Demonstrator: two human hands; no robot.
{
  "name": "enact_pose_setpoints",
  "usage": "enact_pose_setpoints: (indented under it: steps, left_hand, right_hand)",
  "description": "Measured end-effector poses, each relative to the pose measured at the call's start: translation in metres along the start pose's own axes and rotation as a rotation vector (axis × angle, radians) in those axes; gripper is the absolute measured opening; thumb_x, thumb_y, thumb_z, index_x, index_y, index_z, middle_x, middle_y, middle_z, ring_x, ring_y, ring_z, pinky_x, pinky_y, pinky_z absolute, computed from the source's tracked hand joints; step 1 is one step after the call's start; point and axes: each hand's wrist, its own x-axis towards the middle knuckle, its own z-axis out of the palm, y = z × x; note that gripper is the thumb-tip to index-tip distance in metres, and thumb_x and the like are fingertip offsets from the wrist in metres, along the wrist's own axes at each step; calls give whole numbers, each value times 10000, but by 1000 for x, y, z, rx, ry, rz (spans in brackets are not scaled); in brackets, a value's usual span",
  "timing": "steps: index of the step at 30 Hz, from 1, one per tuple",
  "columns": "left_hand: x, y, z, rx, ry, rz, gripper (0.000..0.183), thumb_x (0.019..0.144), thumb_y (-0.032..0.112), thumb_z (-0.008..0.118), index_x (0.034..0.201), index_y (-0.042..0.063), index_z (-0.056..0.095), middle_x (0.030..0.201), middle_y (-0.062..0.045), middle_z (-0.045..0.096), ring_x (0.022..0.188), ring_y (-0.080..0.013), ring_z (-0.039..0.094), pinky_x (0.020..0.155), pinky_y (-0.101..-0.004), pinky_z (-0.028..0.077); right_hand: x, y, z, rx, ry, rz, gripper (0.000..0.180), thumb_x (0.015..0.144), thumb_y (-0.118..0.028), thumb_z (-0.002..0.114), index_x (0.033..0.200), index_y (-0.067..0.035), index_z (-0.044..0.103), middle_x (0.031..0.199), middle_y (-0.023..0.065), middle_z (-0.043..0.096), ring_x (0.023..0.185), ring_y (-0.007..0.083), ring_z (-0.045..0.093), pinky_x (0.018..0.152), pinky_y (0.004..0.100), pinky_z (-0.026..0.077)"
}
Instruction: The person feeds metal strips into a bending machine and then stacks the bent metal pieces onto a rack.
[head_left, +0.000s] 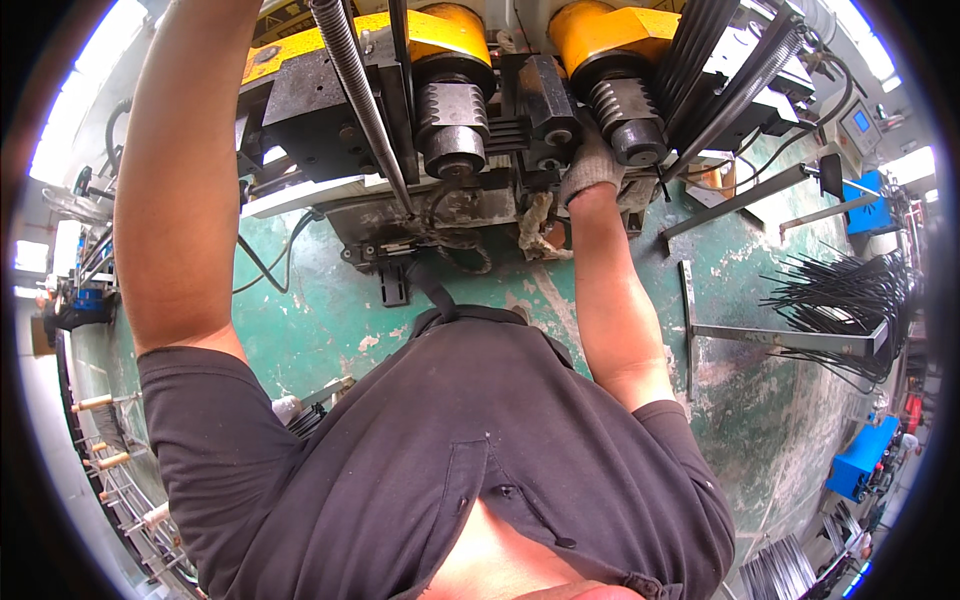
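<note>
Before me stands a machine with two yellow housings (448, 31), each with a toothed steel part and a round dark shaft end (450, 150) below it. My right hand (594, 159), in a knitted glove, reaches in between the dark steel block (547, 97) and the right shaft end (637, 141). The machine parts hide its fingers, so its grip cannot be told. My left arm is raised across the left of the picture, and its hand is out of view beyond the top edge. Several dark rods run level between the two heads.
A threaded rod (360, 97) slants down in front of the machine. At the right, a metal stand (787, 339) holds a bundle of black rods (840, 300). Black cables (281, 262) hang at the left over the green floor. Blue machines (862, 459) stand farther right.
</note>
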Motion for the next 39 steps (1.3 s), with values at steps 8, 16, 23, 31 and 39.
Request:
enact_pose_setpoints:
  steps: [8, 16, 23, 31, 39]
  left_hand:
    - [13, -25, -3, 641, 26, 155, 91, 916, 64, 668, 939, 40, 752, 826, -100, 750, 764, -194, 732, 721, -317, 603]
    - [-17, -29, -17, -704, -87, 0, 141, 902, 44, 682, 977, -51, 755, 856, -111, 775, 794, -175, 743, 747, -289, 604]
    - [-23, -6, -32, -1167, -135, -458, 165, 932, 84, 718, 1003, -58, 765, 932, -110, 782, 850, -167, 738, 804, -282, 596]
    - [-18, 12, -40, -903, -149, -607, 259, 916, 86, 756, 1140, -43, 739, 1018, -106, 776, 893, -163, 732, 834, -292, 594]
    - [-19, -5, -31, -1079, -173, -490, 297, 916, 60, 769, 1195, -22, 708, 1061, -81, 754, 957, -170, 719, 881, -308, 590]
  right_hand:
    - [13, 7, -11, -76, 17, 10, 519, 900, -158, 790, 1377, -62, 607, 1237, 77, 664, 1019, 211, 657, 876, 381, 573]
    - [21, 25, -32, -97, -28, 26, 423, 863, -113, 775, 1256, 3, 671, 1184, 80, 690, 1011, 196, 659, 888, 365, 552]
    - [20, 20, -38, -180, -56, 90, 392, 911, -112, 727, 1271, 31, 662, 1236, 98, 699, 1097, 210, 659, 930, 370, 524]
    - [10, 20, -31, -103, -115, 138, 392, 942, -100, 696, 1314, 5, 636, 1229, 99, 689, 1101, 215, 660, 868, 376, 550]
    - [1, 13, -27, -31, -82, 158, 409, 912, -66, 720, 1311, 7, 667, 1222, 100, 710, 1041, 234, 705, 884, 384, 571]
